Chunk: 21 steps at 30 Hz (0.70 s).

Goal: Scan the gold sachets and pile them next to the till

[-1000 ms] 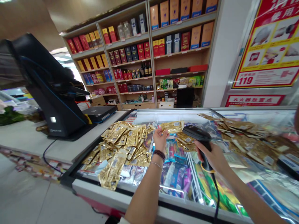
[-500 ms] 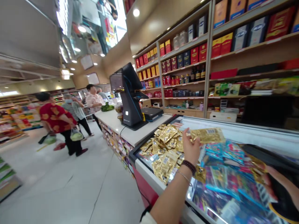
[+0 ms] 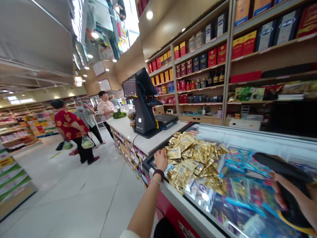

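My left hand (image 3: 161, 160) is at the left edge of a pile of shiny gold packets (image 3: 195, 152), above the dark rim of a glass-topped freezer. Its fingers are curled at the end of one gold packet (image 3: 174, 153), which lies almost flat; the fingertips are partly hidden. On the right, my right hand (image 3: 281, 191) is wrapped round a black handheld barcode scanner (image 3: 279, 165) with a yellow edge on its handle. The scanner points left, over blue packets (image 3: 245, 191) seen beside the gold pile.
A dark checkout terminal (image 3: 143, 105) and a flat black device (image 3: 166, 120) stand on the white counter (image 3: 123, 127), with leafy greens (image 3: 119, 114) at its far end. Boxed goods fill shelves (image 3: 201, 64) behind. Several people (image 3: 71, 125) are in the aisle at left.
My left hand has carried a gold packet from the pile's right side to its left edge, lower down. The right hand keeps the scanner. The view has shifted slightly left.
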{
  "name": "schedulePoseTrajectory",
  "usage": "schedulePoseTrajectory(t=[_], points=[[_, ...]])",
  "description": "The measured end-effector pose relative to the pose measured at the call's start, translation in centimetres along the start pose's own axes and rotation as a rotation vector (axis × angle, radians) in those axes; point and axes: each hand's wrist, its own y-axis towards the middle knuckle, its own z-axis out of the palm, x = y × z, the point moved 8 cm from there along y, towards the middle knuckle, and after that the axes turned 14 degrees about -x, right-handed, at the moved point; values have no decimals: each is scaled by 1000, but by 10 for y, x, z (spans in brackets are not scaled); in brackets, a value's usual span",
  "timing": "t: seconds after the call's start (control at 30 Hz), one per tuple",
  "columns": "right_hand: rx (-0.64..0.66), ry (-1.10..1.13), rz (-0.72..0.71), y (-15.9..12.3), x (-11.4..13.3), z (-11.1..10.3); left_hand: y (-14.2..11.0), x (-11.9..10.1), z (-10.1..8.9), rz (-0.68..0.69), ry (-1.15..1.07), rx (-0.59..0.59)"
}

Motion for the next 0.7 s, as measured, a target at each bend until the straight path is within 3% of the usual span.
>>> schedulePoseTrajectory(t=[0.1, 0.27, 0.43, 0.7], points=[[49, -44, 48, -7, 5, -2, -1, -4, 5, 74, 73, -42], [-45, 34, 47, -14, 27, -15, 0, -22, 11, 181, 57, -57], [-67, 81, 50, -12, 32, -28, 0, -31, 16, 225, 9, -58], [-99, 178, 35, -13, 41, -53, -5, -42, 9, 281, -67, -90]])
